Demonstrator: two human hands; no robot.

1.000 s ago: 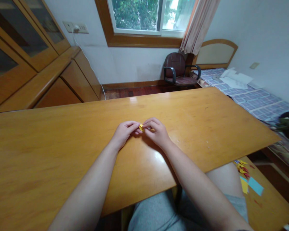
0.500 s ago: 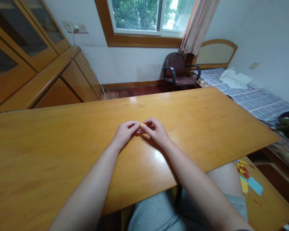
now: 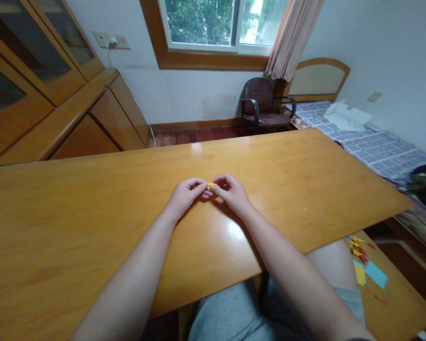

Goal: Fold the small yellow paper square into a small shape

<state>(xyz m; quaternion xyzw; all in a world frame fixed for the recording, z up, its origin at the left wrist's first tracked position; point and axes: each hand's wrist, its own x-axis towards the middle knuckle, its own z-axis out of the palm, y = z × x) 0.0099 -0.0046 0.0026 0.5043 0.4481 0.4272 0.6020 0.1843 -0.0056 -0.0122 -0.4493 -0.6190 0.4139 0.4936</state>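
Observation:
A small folded piece of yellow paper (image 3: 210, 185) is pinched between the fingertips of both my hands, just above the wooden table (image 3: 92, 199). My left hand (image 3: 185, 195) has its fingers curled and pressed onto the paper's left end. From the other side, my right hand (image 3: 233, 192) grips the paper with thumb and fingers closed. Most of the paper is hidden by the fingers. Both wrists rest on the tabletop near its middle.
Low to my right stands a smaller wooden surface (image 3: 397, 303) with loose yellow, red and blue paper pieces (image 3: 362, 260). Behind the table are a dark armchair (image 3: 261, 102), a bed (image 3: 372, 142), wooden cabinets (image 3: 57, 94) on the left and a window.
The yellow paper shows less between the fingertips than a second ago. Both hands have edged slightly away from me and closer together.

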